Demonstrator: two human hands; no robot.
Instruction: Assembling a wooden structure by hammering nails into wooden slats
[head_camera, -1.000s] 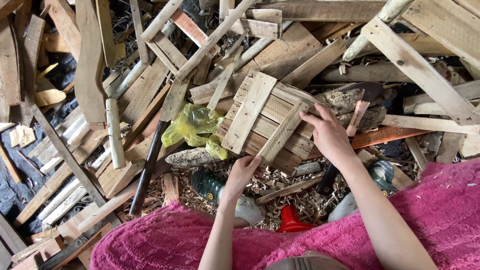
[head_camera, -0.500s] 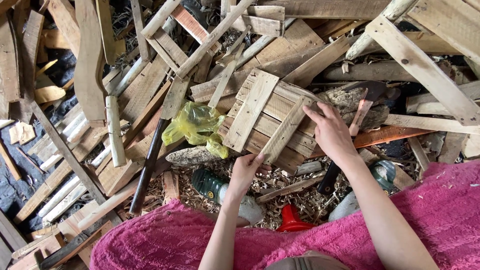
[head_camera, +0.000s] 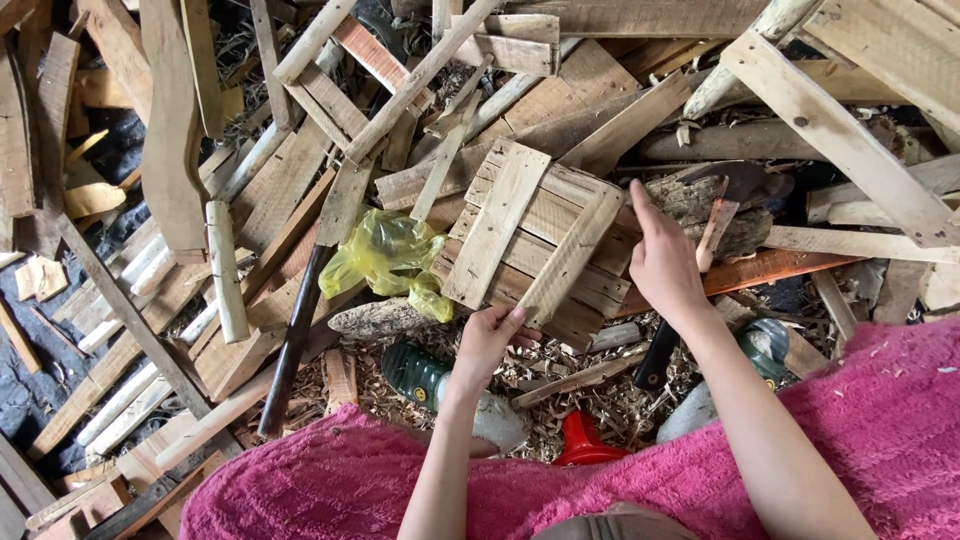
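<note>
A small slatted wooden panel lies tilted on a heap of scrap wood, with two loose-looking slats crossing it. My left hand is at its near edge, fingers curled on the lower end of the diagonal slat. At the panel's right edge my right hand stands edgewise, its fingers reaching up along the edge. Just right of that hand lie a bark-covered log piece and a dark tool head with a short wooden handle.
A crumpled yellow plastic bag lies left of the panel, beside a long dark handle. Green boots and a red object sit among wood shavings near pink fabric over my lap. Planks and poles lie all around.
My left hand has risen from the shavings to the panel's near edge. My right hand has turned from lying spread on the panel to standing edgewise at its right side.
</note>
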